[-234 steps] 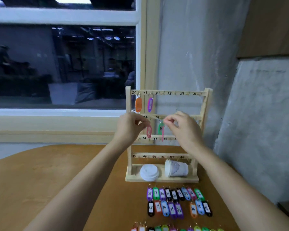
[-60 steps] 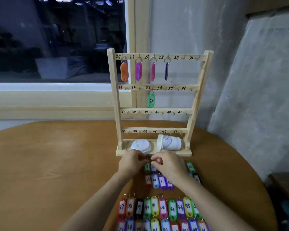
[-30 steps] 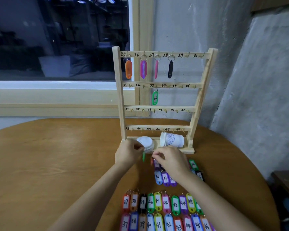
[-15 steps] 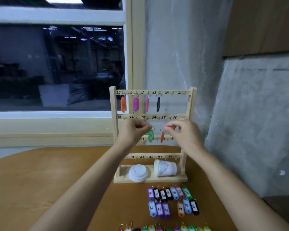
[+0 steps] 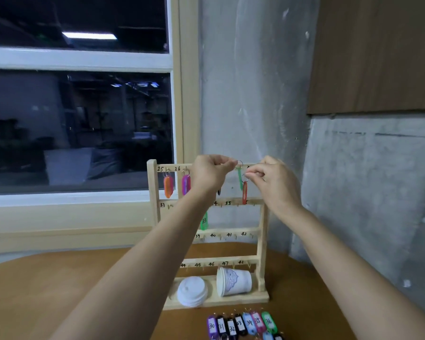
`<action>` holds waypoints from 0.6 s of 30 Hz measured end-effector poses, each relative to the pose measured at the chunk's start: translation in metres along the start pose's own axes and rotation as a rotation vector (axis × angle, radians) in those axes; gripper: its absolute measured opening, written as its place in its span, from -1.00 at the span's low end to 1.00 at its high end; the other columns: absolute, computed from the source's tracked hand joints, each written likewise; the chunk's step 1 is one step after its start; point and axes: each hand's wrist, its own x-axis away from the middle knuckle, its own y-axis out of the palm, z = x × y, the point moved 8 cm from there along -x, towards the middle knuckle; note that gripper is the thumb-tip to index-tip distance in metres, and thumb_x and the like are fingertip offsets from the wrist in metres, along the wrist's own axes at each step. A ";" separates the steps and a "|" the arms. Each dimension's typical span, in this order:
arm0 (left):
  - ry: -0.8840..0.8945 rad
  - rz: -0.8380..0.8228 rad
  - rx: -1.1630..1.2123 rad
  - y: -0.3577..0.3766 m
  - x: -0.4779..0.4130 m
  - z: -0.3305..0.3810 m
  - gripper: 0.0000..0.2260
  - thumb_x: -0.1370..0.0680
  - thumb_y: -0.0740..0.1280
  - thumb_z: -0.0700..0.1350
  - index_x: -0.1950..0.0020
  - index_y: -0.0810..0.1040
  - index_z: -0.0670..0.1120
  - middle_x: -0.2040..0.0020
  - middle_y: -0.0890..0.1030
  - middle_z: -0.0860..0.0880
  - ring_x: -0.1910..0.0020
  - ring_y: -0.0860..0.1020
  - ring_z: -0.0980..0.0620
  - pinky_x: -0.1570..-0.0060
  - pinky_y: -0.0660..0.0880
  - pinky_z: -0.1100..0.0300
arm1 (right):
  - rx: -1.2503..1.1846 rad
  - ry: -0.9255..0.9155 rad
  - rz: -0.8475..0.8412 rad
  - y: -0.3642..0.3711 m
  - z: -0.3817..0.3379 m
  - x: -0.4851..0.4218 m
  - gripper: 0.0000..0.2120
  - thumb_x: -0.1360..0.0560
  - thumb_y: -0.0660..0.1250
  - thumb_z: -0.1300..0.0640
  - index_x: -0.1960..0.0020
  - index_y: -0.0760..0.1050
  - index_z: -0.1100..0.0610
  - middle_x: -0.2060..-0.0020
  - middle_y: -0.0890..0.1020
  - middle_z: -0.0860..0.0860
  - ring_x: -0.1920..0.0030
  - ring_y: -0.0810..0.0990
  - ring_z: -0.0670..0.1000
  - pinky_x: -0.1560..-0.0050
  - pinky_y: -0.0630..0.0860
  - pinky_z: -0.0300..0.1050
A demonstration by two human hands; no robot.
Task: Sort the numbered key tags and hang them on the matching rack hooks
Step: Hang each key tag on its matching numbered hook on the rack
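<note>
Left hand is pinching ring of green tag, right hand that of red tag, apparently aligning both with rack hooks.

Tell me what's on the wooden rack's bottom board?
A white lid stack and a paper cup on its side. The left forearm hides the left end of the board.

Key tags lie before the rack, on the table.
</note>
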 end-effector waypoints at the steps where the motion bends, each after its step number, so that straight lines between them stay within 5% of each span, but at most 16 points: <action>1: -0.006 0.015 -0.013 0.001 -0.002 0.000 -0.88 -0.45 0.47 -0.07 0.30 0.63 0.02 0.29 0.67 0.02 0.27 0.56 -0.04 0.10 0.56 0.04 | -0.005 -0.008 0.005 -0.001 0.001 -0.001 -0.90 -0.48 0.37 0.03 0.16 0.65 -0.04 0.29 0.44 -0.11 0.12 0.44 -0.07 0.28 0.38 -0.11; 6: -0.023 0.030 -0.098 0.006 -0.005 -0.003 -0.90 -0.49 0.42 -0.04 0.21 0.65 -0.02 0.53 0.54 -0.02 0.53 0.43 -0.05 0.46 0.40 0.24 | -0.001 -0.032 0.032 -0.004 0.004 -0.006 -0.89 -0.49 0.36 0.02 0.17 0.64 -0.04 0.30 0.45 -0.09 0.15 0.41 -0.08 0.30 0.35 -0.13; 11: 0.021 0.066 -0.218 0.007 -0.008 -0.002 -0.86 -0.48 0.42 -0.02 0.28 0.60 0.06 0.35 0.63 -0.01 0.48 0.46 0.02 0.31 0.50 0.10 | 0.005 -0.033 0.033 -0.002 0.002 -0.014 -0.87 -0.50 0.34 0.00 0.18 0.63 -0.06 0.35 0.40 -0.11 0.15 0.40 -0.09 0.35 0.26 -0.19; 18: 0.085 0.082 -0.414 0.007 -0.008 0.000 -0.91 -0.52 0.37 -0.03 0.14 0.66 0.04 0.45 0.52 0.10 0.45 0.51 0.04 0.45 0.34 0.26 | 0.028 0.036 0.067 0.004 0.000 -0.023 -0.86 -0.46 0.36 0.04 0.25 0.63 -0.02 0.34 0.42 -0.10 0.14 0.43 -0.05 0.32 0.32 -0.14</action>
